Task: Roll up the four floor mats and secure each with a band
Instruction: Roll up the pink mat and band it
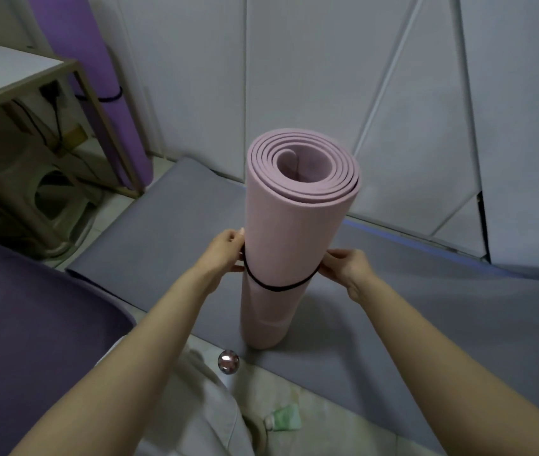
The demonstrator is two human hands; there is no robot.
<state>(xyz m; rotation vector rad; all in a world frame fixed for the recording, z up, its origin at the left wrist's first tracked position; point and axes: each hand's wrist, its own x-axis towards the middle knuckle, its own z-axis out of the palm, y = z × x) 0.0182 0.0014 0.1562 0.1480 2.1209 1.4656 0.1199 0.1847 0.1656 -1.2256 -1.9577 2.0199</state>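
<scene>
Pink mat (283, 238): we see it rolled into a tight coil and standing upright on its end, the open spiral of its top facing up at us.
Where it stands: on a grey mat (163, 245) that lies flat on the floor, near that mat's front edge.
Black band (278, 287): it circles the pink roll a little below the middle, sagging lower at the front than at the sides.
Left hand (227, 250): its grip is closed on the band at the roll's left side, fingers and thumb curled in against the mat.
Right hand (344, 266): its grip pinches the band at the roll's right side, fingertips touching the mat.
Arms: both reach forward bare from the bottom of the view, one on each side of the roll.
Purple mat (97, 70): already rolled, it stands against the wall in the far left corner, behind the table leg, with its own dark band (110, 98) around it.
Dark purple mat (31, 307): it lies spread out at lower left, beside the grey one.
Table (14, 74): pale top at upper left, with cables hanging below it and a beige plastic stool (47, 209) under it.
Small things: a shiny metal ball (228, 361) sits just in front of the roll's foot; a green tube (283, 419) lies nearer to us on the floor.
Wall (311, 77): pale grey panels behind the roll.
</scene>
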